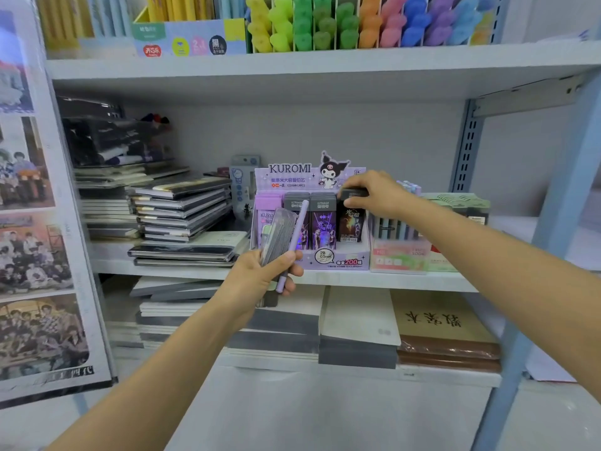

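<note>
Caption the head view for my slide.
Right hand grips a dark case in the Kuromi box; left hand holds a clear case and pen.

Item one: my left hand (260, 275), bare, uncovered across the back, the knuckles and the fingers. Item two: my left forearm (169, 359), bare along its whole visible length, from the near left edge to the wrist. Item three: my right hand (374, 193), bare. Item four: my right forearm (487, 252), bare from the right edge to the wrist, slender and smooth. Nails too blurred to assess.
</note>
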Available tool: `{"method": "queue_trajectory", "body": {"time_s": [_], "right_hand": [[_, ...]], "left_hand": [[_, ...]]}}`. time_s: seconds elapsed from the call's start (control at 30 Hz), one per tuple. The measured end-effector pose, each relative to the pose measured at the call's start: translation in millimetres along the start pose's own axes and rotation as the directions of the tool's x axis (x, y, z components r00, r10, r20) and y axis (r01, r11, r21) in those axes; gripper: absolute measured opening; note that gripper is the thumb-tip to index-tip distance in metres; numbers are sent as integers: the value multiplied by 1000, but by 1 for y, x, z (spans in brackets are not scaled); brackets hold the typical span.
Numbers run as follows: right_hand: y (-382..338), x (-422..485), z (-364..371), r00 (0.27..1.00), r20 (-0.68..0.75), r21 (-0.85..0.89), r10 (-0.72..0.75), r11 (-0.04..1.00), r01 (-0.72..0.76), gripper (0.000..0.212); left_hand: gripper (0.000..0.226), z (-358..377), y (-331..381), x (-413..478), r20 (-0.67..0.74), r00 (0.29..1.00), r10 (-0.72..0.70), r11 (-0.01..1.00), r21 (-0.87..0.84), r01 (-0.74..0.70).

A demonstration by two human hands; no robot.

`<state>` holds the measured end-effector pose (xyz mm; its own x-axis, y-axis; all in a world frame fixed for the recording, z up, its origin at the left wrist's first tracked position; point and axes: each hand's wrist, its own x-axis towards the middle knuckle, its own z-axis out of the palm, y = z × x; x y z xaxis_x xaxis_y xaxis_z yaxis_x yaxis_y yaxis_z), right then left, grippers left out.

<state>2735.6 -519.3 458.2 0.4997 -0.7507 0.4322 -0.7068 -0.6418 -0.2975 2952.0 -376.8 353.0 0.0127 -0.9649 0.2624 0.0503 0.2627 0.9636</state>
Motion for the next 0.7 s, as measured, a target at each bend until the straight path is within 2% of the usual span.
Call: {"method": "queue_trajectory", "body": {"time_s": [0.1, 0.17, 0.27, 0.4, 0.53, 0.6, 0.67, 0.7], "right_hand": [[-1, 0, 12, 988, -145, 38, 54, 998, -49, 27], [0, 0, 14, 971, -235, 40, 46, 998, -37, 21], [2, 1, 17, 952, -306, -65, 17, 997, -38, 13], [0, -1, 24, 959, -280, -205, -30, 978, -29, 21], [-1, -5, 18, 982, -189, -270, -28, 963, -24, 27], [-7, -14, 15, 970, -233, -163, -73, 986, 35, 32], [-21, -27, 13, 940, -326, 126, -97, 981, 145, 30], [-30, -34, 12, 945, -312, 270, -103, 944, 191, 30]], "left_hand": [[33, 2, 0, -1, 6, 1000, -13, 1000, -2, 13], [29, 2, 0, -1, 9, 1000, -15, 1000, 3, 15], [28, 5, 0, -2, 16, 1000, -23, 1000, 1, 23], [22, 10, 1, -3, 27, 999, -40, 999, 6, 40], [19, 14, 1, -6, 24, 998, -55, 998, -4, 55], [21, 15, 2, -6, 34, 998, -60, 998, 12, 60], [24, 18, 3, -6, 44, 997, -65, 997, 36, 63], [25, 21, 3, -6, 49, 997, -68, 997, 45, 66]]}}
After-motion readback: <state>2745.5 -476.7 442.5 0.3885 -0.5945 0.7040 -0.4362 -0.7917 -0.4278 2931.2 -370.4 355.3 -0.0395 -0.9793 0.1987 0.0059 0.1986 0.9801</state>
